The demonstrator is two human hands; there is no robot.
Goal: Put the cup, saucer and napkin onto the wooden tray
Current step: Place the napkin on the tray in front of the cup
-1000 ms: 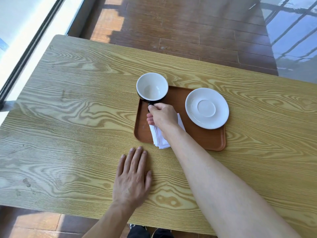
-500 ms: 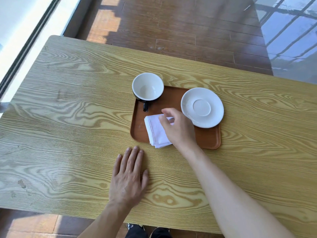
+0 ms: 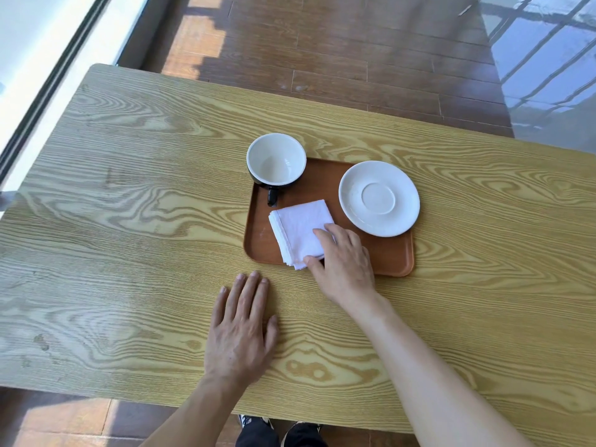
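Note:
A brown wooden tray (image 3: 392, 258) lies on the table. On its far left corner stands an empty cup (image 3: 276, 160), white inside and black outside, its handle pointing toward me. A white saucer (image 3: 379, 198) rests on the tray's far right part, slightly over the rim. A folded white napkin (image 3: 298, 229) lies in the tray's near left area, its near corner at the rim. My right hand (image 3: 343, 261) touches the napkin's right edge and near corner with thumb and fingertips. My left hand (image 3: 242, 327) lies flat on the table, in front of the tray.
The light wood-grain table (image 3: 129, 221) spreads wide to the left and right of the tray. Dark plank floor lies beyond its far edge, with a window frame at the left. My shoes show under the near edge.
My right hand let go of the cup's handle and drew back toward me, onto the napkin's near right corner. The cup stays on the tray. My left hand stayed flat.

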